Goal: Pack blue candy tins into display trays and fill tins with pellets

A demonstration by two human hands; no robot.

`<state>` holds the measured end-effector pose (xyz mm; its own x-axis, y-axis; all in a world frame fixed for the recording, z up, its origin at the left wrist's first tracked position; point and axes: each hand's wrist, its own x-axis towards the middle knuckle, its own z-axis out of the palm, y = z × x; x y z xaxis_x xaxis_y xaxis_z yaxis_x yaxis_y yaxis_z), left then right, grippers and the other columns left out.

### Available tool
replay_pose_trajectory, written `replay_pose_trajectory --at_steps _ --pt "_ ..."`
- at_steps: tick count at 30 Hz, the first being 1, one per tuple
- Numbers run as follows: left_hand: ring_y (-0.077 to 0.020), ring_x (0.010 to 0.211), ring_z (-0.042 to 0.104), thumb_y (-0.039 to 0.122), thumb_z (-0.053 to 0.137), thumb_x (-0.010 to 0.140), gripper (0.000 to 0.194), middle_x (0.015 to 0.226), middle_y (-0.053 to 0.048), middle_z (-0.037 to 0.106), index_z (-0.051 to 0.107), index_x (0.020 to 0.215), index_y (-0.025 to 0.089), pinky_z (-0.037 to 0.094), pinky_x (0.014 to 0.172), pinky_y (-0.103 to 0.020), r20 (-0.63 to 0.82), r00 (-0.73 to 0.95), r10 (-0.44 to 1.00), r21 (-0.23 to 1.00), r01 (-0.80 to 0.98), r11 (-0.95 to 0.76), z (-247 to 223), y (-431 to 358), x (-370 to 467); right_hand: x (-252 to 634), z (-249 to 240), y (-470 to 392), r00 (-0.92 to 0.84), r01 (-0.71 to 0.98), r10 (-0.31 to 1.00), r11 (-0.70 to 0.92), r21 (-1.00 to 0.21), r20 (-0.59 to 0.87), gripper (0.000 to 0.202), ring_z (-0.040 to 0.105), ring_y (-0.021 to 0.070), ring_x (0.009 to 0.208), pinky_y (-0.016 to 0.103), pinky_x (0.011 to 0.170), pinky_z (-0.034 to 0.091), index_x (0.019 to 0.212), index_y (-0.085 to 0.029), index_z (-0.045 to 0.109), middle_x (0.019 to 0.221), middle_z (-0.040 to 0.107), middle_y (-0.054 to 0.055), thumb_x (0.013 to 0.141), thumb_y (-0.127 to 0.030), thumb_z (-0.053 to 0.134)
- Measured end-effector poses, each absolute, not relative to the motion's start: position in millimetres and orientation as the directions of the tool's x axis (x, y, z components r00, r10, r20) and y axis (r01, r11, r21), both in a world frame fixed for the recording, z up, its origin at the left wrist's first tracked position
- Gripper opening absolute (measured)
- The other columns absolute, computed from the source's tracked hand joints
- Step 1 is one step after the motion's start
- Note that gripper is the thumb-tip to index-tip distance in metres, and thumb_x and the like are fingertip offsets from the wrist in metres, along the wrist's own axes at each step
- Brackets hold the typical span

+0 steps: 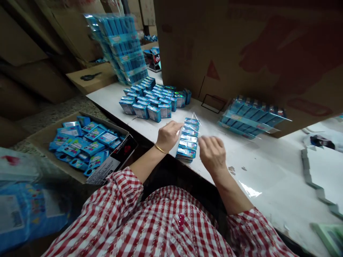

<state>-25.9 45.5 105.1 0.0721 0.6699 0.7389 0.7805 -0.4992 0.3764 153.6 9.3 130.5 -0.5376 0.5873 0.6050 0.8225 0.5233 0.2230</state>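
A short row of small blue boxes (189,139) lies on the white tabletop in front of me, with shiny clear plastic film (197,117) showing around its far end. At the row's left side is my left hand (168,136), its thumb and fingers pinched together against the upper left edge. What those fingertips pinch is too small to make out. My right hand (213,152) is just right of the row, fingers curled in and slightly blurred. Whether it grips the film cannot be made out.
Many blue boxes (154,112) stand grouped behind the row. An open carton (80,175) of loose boxes sits at lower left. Wrapped packs stand in a tall stack (123,46) and in one pack (249,117) before a large cardboard box (193,43). Black scissors (89,76) lie at far left.
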Motion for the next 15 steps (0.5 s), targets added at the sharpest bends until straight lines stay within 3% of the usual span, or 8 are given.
replay_pose_trajectory --at_steps 3,5,7,12,15 --pt "-0.0129 0.067 0.057 0.025 0.044 0.088 0.022 0.071 -0.003 0.061 0.062 0.078 0.017 0.042 0.060 -0.023 0.713 0.193 0.674 0.233 0.842 -0.487 118 46 -14 147 130 12 -0.352 0.931 0.698 0.332 0.154 0.624 0.031 0.046 0.0218 0.090 0.035 0.084 0.028 0.109 -0.013 0.055 0.104 0.059 0.012 0.087 -0.030 0.042" --pt "-0.0128 0.064 0.057 0.032 0.044 0.089 0.030 0.068 -0.004 0.060 0.060 0.070 0.016 0.040 0.058 -0.023 0.706 0.200 0.679 0.220 0.850 -0.479 121 47 -5 150 128 19 -0.311 0.949 0.753 0.273 0.155 0.580 0.036 0.047 0.0226 0.090 0.034 0.080 0.030 0.115 -0.012 0.053 0.105 0.058 0.013 0.085 -0.030 0.043" --pt "-0.0127 0.065 0.057 0.034 0.044 0.089 0.031 0.068 -0.004 0.061 0.059 0.069 0.016 0.040 0.059 -0.023 0.713 0.168 0.681 0.264 0.835 -0.483 120 55 -1 159 123 32 -0.254 0.967 0.818 0.197 0.164 0.515 0.029 0.050 0.0203 0.080 0.031 0.071 0.031 0.108 -0.014 0.057 0.094 0.061 0.012 0.085 -0.023 0.040" --pt "-0.0119 0.066 0.060 0.020 0.053 0.084 0.010 0.074 -0.003 0.066 0.060 0.078 0.016 0.044 0.063 -0.022 0.608 -0.102 0.788 0.645 0.642 -0.414 112 109 -13 190 120 84 0.051 0.991 0.944 -0.089 0.101 0.326 0.033 0.054 0.0169 0.059 0.026 0.054 0.028 0.082 -0.015 0.064 0.066 0.061 0.009 0.089 -0.023 0.032" --pt "-0.0094 0.058 0.059 0.016 0.048 0.085 0.016 0.083 -0.004 0.068 0.058 0.097 0.015 0.045 0.055 -0.020 0.468 -0.219 0.856 0.853 0.367 -0.372 124 134 -18 191 139 110 0.062 0.998 0.894 -0.043 -0.052 0.444 0.033 0.059 0.0183 0.064 0.026 0.056 0.035 0.092 -0.015 0.065 0.069 0.065 0.009 0.089 -0.026 0.034"
